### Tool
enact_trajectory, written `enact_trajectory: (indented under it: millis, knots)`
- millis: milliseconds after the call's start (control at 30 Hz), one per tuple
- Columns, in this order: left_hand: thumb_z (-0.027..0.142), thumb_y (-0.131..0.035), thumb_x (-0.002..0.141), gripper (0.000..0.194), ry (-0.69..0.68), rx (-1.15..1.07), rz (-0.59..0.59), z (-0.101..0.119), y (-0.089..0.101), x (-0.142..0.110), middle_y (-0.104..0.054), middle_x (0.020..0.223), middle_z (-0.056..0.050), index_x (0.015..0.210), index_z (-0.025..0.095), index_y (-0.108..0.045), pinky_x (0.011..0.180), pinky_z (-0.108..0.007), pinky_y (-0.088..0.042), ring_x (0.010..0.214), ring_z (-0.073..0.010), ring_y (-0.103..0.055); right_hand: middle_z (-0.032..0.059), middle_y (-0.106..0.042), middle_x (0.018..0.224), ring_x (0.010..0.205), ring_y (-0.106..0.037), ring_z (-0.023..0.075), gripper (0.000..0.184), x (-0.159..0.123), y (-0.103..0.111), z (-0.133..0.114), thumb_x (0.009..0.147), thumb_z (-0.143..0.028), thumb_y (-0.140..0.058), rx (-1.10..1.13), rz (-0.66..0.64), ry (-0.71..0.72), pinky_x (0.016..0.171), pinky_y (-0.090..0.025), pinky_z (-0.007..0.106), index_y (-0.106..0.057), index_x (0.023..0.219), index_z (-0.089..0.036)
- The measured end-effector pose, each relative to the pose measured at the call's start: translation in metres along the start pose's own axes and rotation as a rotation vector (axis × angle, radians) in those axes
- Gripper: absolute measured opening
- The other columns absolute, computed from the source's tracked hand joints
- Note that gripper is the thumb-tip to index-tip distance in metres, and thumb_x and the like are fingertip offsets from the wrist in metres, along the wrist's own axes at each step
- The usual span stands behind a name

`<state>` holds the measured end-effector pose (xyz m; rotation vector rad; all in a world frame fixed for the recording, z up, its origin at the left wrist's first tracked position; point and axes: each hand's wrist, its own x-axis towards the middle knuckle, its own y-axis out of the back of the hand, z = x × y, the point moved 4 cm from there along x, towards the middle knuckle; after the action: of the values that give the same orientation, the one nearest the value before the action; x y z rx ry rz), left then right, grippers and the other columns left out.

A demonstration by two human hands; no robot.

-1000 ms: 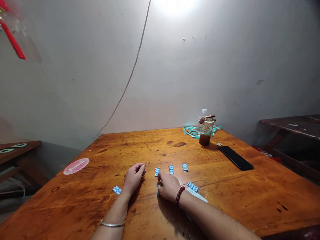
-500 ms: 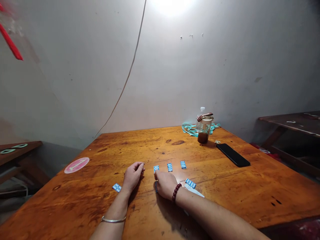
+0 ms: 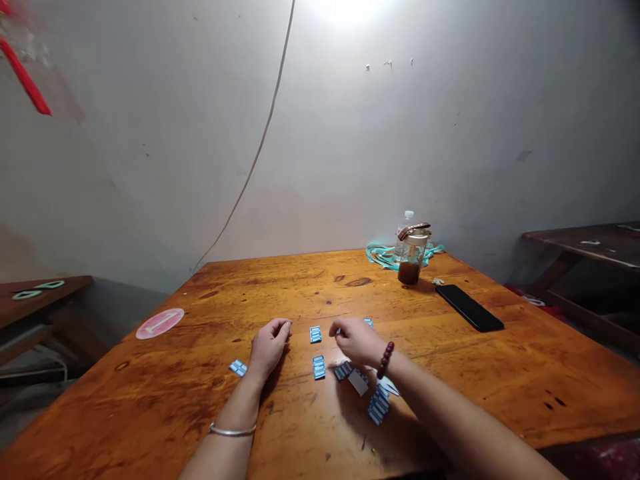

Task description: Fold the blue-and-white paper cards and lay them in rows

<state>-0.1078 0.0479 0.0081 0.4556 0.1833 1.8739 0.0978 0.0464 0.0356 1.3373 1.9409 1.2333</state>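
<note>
Scuffed, knotty wooden table [image 3: 270, 287] here, and it's busy: blue-and-white pieces [image 3: 319, 367] dotted across the middle and near side, pink disc [image 3: 160, 323] out left, black phone [image 3: 470, 307] wide right, flask [image 3: 409, 271] standing beside tangled turquoise straps [image 3: 379, 255] towards the back!

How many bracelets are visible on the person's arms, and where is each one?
2: a silver bangle around the left arm, and a dark red beaded bracelet around the right arm, near the wrist. Neither is hidden.
</note>
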Motion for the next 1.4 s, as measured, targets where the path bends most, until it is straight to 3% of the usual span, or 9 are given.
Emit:
enact_trajectory:
  millis: [100,200,333,433,533,733,900,1100,1400]
  knots:
    - [0.042,-0.05,0.068,0.029,-0.142,0.065,-0.089,0.012,-0.005,-0.005,-0.061,0.064,-0.002,0.076,0.017,-0.062,0.059,-0.025,-0.044,0.062,-0.0162,-0.056,0.002,-0.064,0.079,0.071,-0.054,0.0119,0.024,-0.009,0.015,0.025,0.075,-0.018,-0.039,0.036,0.02,-0.013,0.058,-0.034,0.019,-0.061,0.084,-0.019]
    - [0.038,-0.049,0.07,0.025,-0.254,0.116,-0.149,0.031,-0.013,-0.016,-0.063,0.074,-0.004,0.077,0.018,-0.063,0.068,-0.026,-0.043,0.072,-0.0181,-0.056,0.0021,-0.062,0.074,0.069,-0.053,0.0117,0.021,-0.021,0.013,0.043,0.076,-0.019,-0.04,0.066,0.03,-0.028,0.058,-0.035,0.019,-0.061,0.079,-0.017]
    - [0.034,-0.045,0.074,0.023,-0.319,0.186,-0.245,0.059,-0.029,-0.034,-0.063,0.077,-0.004,0.076,0.02,-0.063,0.068,-0.026,-0.041,0.073,-0.0179,-0.055,0.001,-0.059,0.076,0.073,-0.052,0.0115,0.017,-0.035,0.002,0.045,0.074,-0.021,-0.045,0.116,0.044,0.065,0.064,-0.035,0.019,-0.061,0.079,-0.018]
    - [0.033,-0.046,0.072,0.021,-0.344,0.337,-0.438,0.073,-0.047,-0.048,-0.062,0.069,-0.003,0.069,0.021,-0.063,0.062,-0.025,-0.039,0.067,-0.0177,-0.054,0.0005,-0.056,0.078,0.073,-0.05,0.0117,0.019,-0.04,0.0,0.039,0.07,-0.026,-0.053,0.123,-0.052,0.165,0.064,-0.035,0.019,-0.062,0.086,-0.02]
    - [0.032,-0.051,0.066,0.016,-0.351,0.586,-0.574,0.074,-0.066,-0.06,-0.06,0.068,-0.004,0.065,0.022,-0.063,0.057,-0.025,-0.036,0.065,-0.0183,-0.053,0.0002,-0.055,0.08,0.074,-0.049,0.0125,0.028,-0.043,0.001,0.037,0.062,-0.028,-0.061,0.073,-0.187,0.212,0.063,-0.035,0.019,-0.062,0.09,-0.021]
    - [0.024,-0.049,0.064,0.013,-0.401,0.873,-0.574,0.064,-0.095,-0.06,-0.058,0.071,-0.007,0.066,0.02,-0.061,0.054,-0.026,-0.033,0.067,-0.0205,-0.054,0.0008,-0.057,0.077,0.07,-0.049,0.0113,0.017,-0.042,0.0,0.042,0.063,-0.021,-0.057,0.024,-0.23,0.214,0.059,-0.034,0.018,-0.063,0.079,-0.017]
    - [0.017,-0.051,0.062,0.007,-0.383,0.764,-0.597,0.061,-0.103,-0.056,-0.058,0.073,-0.004,0.063,0.02,-0.058,0.054,-0.023,-0.031,0.066,-0.0166,-0.051,0.0005,-0.058,0.074,0.067,-0.049,0.01,0.012,-0.039,0.002,0.049,0.064,-0.014,-0.051,0.077,-0.178,0.196,0.059,-0.035,0.017,-0.061,0.07,-0.015]
    - [0.027,-0.042,0.076,0.015,-0.36,0.376,-0.434,0.066,-0.09,-0.054,-0.058,0.065,-0.002,0.07,0.02,-0.055,0.054,-0.023,-0.033,0.06,-0.0153,-0.05,-0.0031,-0.053,0.063,0.055,-0.044,0.0066,0.016,-0.033,0.008,0.067,0.063,-0.01,-0.046,0.314,-0.111,0.015,0.045,-0.03,0.013,-0.057,0.074,-0.015]
    - [0.03,-0.045,0.076,0.021,-0.193,0.015,-0.42,0.055,-0.083,-0.045,-0.061,0.072,-0.003,0.086,0.018,-0.059,0.055,-0.024,-0.039,0.062,-0.0156,-0.053,-0.001,-0.06,0.071,0.06,-0.052,0.0077,0.023,-0.032,0.0,0.075,0.065,-0.01,-0.046,0.564,-0.236,-0.04,0.051,-0.038,0.015,-0.061,0.081,-0.015]
